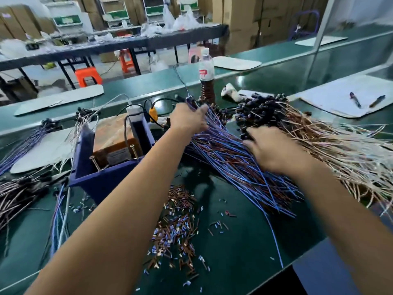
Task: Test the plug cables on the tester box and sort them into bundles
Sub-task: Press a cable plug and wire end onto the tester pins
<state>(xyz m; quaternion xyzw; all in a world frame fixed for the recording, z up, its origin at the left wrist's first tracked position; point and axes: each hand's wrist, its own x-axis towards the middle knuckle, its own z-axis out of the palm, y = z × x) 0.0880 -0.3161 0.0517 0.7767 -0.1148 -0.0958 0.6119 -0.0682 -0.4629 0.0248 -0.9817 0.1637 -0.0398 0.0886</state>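
While the left hand (187,120) curls round the plug end of the fanned blue-and-brown cable bundle (234,162) right of the blue tester box (110,165), the right hand (274,147), fingers bent into the strands, should tease out one cable cleanly.

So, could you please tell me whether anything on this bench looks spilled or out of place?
Yes: short brown, blue and white wire offcuts lie scattered loose across the green bench top, in front of the blue tester box, between the forearms.
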